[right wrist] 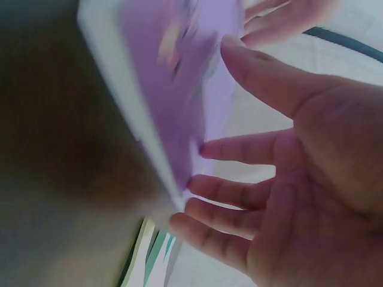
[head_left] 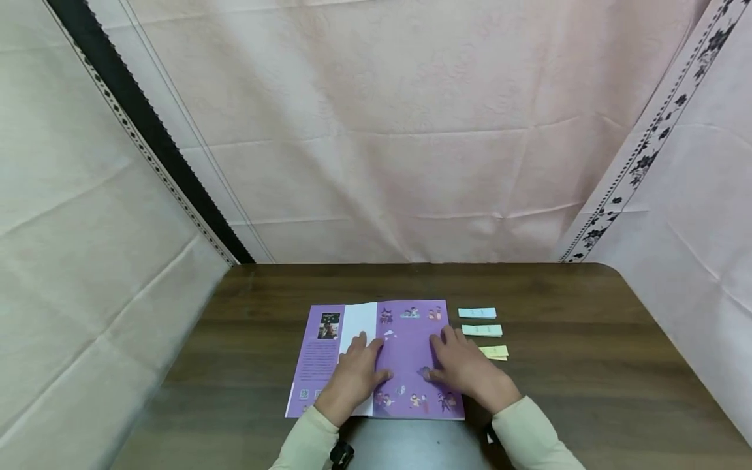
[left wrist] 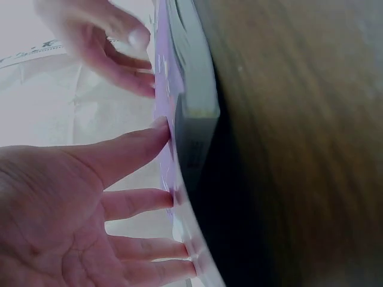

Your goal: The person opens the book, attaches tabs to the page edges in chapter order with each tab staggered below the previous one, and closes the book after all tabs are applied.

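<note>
A purple book (head_left: pixel 411 365) lies on the wooden table, its printed purple flap (head_left: pixel 320 356) spread to the left with a white strip between the two. My left hand (head_left: pixel 354 375) rests on the white strip, fingers extended and thumb on the purple page. In the left wrist view those fingertips touch the cover, whose flap bends away from the thick block of pages (left wrist: pixel 197 84). My right hand (head_left: pixel 467 367) rests on the book's right side with fingers spread, and the right wrist view shows its fingertips along the purple edge.
Three small stacks of paper strips stand right of the book: blue (head_left: pixel 477 313), pale green (head_left: pixel 482 330) and yellow (head_left: pixel 495 352), the last partly behind my right hand. A grey surface (head_left: pixel 417 444) lies below the book. White cloth (head_left: pixel 382 130) hangs around the table (head_left: pixel 558 339).
</note>
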A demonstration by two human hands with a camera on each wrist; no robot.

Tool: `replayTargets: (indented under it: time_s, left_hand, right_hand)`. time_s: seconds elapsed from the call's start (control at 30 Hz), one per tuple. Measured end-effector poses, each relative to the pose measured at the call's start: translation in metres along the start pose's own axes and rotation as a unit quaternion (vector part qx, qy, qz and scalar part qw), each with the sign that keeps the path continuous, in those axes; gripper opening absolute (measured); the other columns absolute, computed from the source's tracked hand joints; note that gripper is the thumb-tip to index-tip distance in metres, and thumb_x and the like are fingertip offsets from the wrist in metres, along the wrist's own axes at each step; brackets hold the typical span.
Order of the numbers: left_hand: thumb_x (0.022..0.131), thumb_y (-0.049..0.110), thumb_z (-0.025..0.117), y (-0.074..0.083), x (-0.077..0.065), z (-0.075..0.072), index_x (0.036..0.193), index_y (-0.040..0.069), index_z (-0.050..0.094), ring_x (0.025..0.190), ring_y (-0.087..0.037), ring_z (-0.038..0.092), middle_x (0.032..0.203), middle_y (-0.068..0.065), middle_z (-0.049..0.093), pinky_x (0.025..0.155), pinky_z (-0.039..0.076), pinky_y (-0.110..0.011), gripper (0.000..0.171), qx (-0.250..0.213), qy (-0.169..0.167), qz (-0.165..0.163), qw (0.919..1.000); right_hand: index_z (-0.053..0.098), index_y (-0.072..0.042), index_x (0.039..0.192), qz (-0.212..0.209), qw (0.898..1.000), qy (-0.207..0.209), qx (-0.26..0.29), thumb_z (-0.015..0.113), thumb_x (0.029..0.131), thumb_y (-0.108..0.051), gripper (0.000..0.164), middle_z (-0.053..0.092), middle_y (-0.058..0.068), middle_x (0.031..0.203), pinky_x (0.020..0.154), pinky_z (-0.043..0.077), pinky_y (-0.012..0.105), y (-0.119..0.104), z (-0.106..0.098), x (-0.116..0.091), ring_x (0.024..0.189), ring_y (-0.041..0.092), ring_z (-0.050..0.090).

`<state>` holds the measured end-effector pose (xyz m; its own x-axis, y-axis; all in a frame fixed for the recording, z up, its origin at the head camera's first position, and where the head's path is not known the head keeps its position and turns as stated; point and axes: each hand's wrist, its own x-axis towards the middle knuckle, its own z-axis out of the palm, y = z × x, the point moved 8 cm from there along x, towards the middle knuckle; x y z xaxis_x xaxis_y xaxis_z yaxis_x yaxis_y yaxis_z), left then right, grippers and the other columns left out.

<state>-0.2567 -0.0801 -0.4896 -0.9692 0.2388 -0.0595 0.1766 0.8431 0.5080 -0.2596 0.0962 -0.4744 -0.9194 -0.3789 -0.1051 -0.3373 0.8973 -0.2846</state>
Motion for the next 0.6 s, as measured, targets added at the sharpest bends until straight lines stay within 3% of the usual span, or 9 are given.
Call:
replayTargets:
  time_s: [0.2,0.47,0.6]
  left_hand:
    - [0.092,0.023,0.084,0.003,0.002,0.0,0.144,-0.001,0.059,0.148,-0.054,0.037,0.156,-0.038,0.041,0.114,0.034,-0.072,0.063,0.004,-0.004,0.003,1.0]
    - [0.091,0.023,0.084,0.002,0.002,-0.001,0.144,0.0,0.059,0.148,-0.053,0.038,0.156,-0.036,0.043,0.113,0.037,-0.071,0.062,0.017,-0.002,-0.005,0.9998]
    - [0.092,0.023,0.083,0.003,0.002,0.0,0.144,0.0,0.059,0.148,-0.053,0.038,0.156,-0.036,0.042,0.113,0.037,-0.071,0.062,0.016,-0.005,-0.006,0.9998]
  right_hand:
    - [0.053,0.008,0.145,0.012,1.0,0.013,-0.023,0.085,0.089,-0.04,0.081,0.051,0.032,0.14,0.107,0.045,0.062,0.024,-0.006,0.031,0.13,0.047,0.05]
    - [0.046,0.007,0.153,-0.001,1.0,-0.018,-0.022,0.087,0.082,-0.057,0.104,0.046,0.028,0.148,0.115,0.035,0.067,0.04,-0.009,0.066,0.141,0.047,0.041]
    - [0.049,0.006,0.151,-0.004,1.0,0.002,-0.012,0.084,0.086,-0.056,0.096,0.048,0.026,0.15,0.115,0.034,0.069,0.049,-0.01,0.073,0.141,0.046,0.043]
